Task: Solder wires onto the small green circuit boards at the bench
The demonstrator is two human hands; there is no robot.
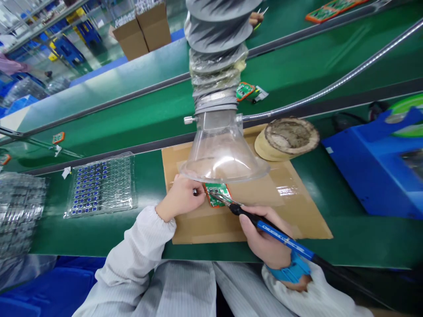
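Observation:
A small green circuit board (218, 193) with an orange-red edge lies on a cardboard sheet (264, 224), partly under the clear hood. At its left edge is my left hand (187, 196), thumb and finger pinched together; a small dark thing shows between them, too small to name. My right hand (267, 237) grips a blue and black soldering iron (286, 240) from the right. The iron's metal tip points left and reaches over the board, close to my left fingertips. Whether the tip touches the board I cannot tell.
A clear funnel hood (224, 154) on a grey hose hangs just above the board. Behind it stands a round pot (286, 138) with a dirty rim. A component tray (102, 185) lies left, a blue box (373, 163) right. Another person's hand (256, 20) shows at the far side.

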